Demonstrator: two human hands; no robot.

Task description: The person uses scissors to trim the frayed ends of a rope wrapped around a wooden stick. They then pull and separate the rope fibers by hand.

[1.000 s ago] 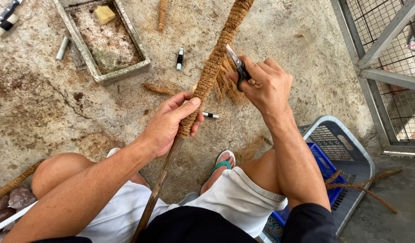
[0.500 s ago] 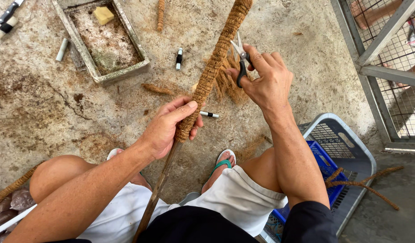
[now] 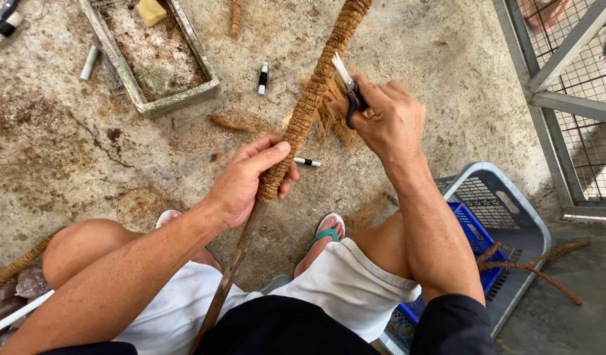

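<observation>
The fibre-wrapped stick is gripped at its near wrapped end by the left hand, fingers curled around it; scissors are pinched in the right hand. Trimming of loose fibres seems in hand; the blades must next be brought against the stray tuft

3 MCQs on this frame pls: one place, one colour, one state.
1. Where does the shallow tray lie?
A. on the floor, upper left
B. inside the basket
C. on the person's lap

2. What colour is the sandal strap?
A. red
B. green
C. yellow

3. What is the left hand doing?
A. lying flat on the floor
B. holding a marker
C. gripping the fibre-wrapped stick

Answers:
1. A, it sits on the concrete, left of the stick.
2. B, a green strap crosses the foot.
3. C, its fingers close round the wrapped part, while the right hand holds scissors beside it.
</observation>
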